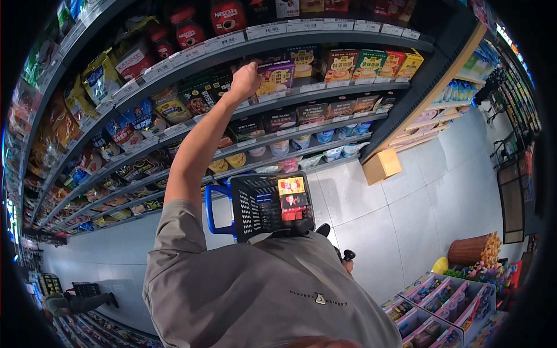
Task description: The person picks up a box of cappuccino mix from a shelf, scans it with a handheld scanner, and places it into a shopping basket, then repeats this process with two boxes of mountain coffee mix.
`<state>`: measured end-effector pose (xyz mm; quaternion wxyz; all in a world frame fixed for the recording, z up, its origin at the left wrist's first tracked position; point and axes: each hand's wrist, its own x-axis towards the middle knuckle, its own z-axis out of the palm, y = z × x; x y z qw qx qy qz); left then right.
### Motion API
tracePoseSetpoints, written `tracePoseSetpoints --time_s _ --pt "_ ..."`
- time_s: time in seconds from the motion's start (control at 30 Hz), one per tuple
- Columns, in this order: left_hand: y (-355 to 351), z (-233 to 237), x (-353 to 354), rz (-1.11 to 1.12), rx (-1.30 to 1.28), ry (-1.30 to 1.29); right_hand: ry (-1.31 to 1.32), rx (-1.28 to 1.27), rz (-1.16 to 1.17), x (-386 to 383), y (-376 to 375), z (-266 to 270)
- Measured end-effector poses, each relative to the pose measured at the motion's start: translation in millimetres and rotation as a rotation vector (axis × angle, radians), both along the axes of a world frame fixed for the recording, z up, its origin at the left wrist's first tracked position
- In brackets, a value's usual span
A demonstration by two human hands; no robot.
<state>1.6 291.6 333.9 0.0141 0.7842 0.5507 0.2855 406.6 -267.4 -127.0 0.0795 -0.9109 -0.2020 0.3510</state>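
My left hand (pixel 245 80) reaches to a middle shelf, its fingers closed at the upper left corner of a purple box (pixel 275 79). That box stands slightly tilted at the shelf front, beside a dark and yellow box (pixel 304 62). Low at the right of my body, my right hand (pixel 347 265) is partly visible, closed around a black object with a rounded end (pixel 348 254). Below the shelves is a dark basket (pixel 246 200) with a blue handle, holding a yellow and red box (pixel 291 185), a black and red box (pixel 293 200) and a small blue item (pixel 264 198).
Long shelves (pixel 325 86) of boxes, jars and bags curve across the front and left. A cardboard box (pixel 382 167) sits on the floor by the shelf end. At lower right are a display bin (pixel 458 296) and a brown basket (pixel 471 251). Another person (pixel 72 303) is far lower left.
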Motion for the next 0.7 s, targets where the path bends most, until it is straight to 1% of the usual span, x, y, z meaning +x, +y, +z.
tracePoseSetpoints --time_s 0.2,0.27,0.47,0.53,0.67,0.7 --pt "-4.1 17.2 3.6 -0.064 0.030 -0.099 0.008 -0.011 0.024 -1.2 2.3 3.2" --pt "-9.1 23.0 7.6 -0.055 0.013 -0.096 0.007 -0.012 0.029 -0.8 4.1 4.1" --pt "-24.9 26.8 11.6 -0.028 0.094 -0.028 0.016 -0.022 0.042 -1.9 3.1 7.9" --pt "-31.1 29.1 10.0 -0.073 0.226 0.009 0.018 -0.027 0.051 -3.1 3.2 10.0" --pt "-48.1 37.0 10.3 -0.117 0.263 -0.010 0.024 -0.039 0.072 -7.0 4.0 16.0" --pt "-52.1 38.7 10.9 -0.136 0.312 -0.012 0.028 -0.044 0.082 -8.3 3.7 18.9"
